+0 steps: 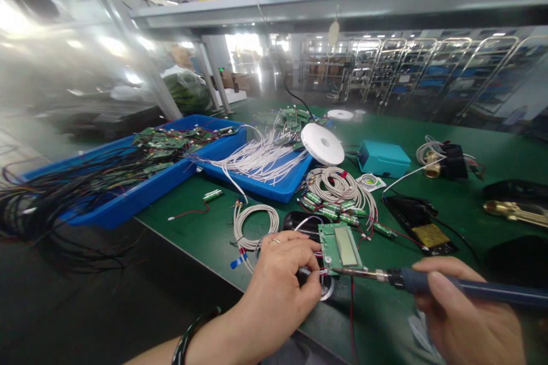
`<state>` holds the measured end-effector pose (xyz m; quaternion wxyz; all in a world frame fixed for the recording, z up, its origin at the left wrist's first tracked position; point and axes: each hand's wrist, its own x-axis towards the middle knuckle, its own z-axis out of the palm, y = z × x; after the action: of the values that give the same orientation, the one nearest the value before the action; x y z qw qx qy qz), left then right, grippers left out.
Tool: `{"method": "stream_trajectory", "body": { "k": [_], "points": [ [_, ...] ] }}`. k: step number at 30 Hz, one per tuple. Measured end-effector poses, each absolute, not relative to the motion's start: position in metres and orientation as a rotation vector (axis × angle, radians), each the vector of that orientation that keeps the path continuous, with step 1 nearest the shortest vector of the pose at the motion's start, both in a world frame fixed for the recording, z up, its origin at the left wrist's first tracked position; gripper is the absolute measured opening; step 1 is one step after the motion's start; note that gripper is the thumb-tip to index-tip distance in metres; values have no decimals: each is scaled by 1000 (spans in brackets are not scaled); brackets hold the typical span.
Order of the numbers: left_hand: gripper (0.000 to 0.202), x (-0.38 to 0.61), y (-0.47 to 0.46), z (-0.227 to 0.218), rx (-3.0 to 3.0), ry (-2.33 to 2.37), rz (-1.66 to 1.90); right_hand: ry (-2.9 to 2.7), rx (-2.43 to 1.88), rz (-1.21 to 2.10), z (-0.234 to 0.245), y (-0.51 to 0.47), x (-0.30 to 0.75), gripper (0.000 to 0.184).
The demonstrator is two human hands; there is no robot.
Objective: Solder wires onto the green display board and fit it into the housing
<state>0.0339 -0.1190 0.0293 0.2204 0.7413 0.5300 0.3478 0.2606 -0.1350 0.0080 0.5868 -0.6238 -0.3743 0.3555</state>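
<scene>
A dark blue soldering iron point(449, 285) lies in my right hand point(471, 308), which is closed around its handle. Its tip touches, or nearly touches, the lower left edge of a green circuit board point(329, 239) with a grey display point(346, 245). My left hand point(286, 285) is closed at the board's left side, thumb and index finger pinching thin wires point(324, 271) near the iron's tip. Part of a black housing point(295, 221) shows behind the board; my left hand hides the rest. Beside that hand lies a coiled pale cable point(257, 225).
Blue trays point(274, 191) hold white wires and boards with black cables. Green batteries point(334, 208), a white reel point(322, 144), a teal box point(384, 158), and brass fittings point(509, 211) sit on the green bench point(180, 228). A metal shelf point(299, 5) spans overhead.
</scene>
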Motion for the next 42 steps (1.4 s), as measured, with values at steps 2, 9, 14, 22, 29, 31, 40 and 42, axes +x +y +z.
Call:
{"method": "stream_trajectory", "body": {
  "k": [2,9,14,22,29,31,40,42],
  "points": [
    [16,34,-118,29,2051,1464,969,-881,-1455,829,7,-134,260,18],
    [16,36,-118,29,2029,1475,985,-914,-1389,827,4,-133,258,17],
    [16,35,-118,29,2033,1471,994,-940,-1388,832,5,-132,258,17],
    [17,36,-119,29,2056,1472,1010,-981,-1351,869,-3,-131,263,19],
    [17,38,-118,31,2080,1473,998,-996,-1351,845,-5,-133,265,20],
    [16,38,-117,32,2081,1475,990,-993,-1369,835,-4,-133,264,20],
    [16,37,-116,31,2101,1469,966,-911,-1450,834,4,-133,257,22],
    [16,38,-116,31,2102,1467,971,-864,-1478,840,3,-135,259,24]
  ]
}}
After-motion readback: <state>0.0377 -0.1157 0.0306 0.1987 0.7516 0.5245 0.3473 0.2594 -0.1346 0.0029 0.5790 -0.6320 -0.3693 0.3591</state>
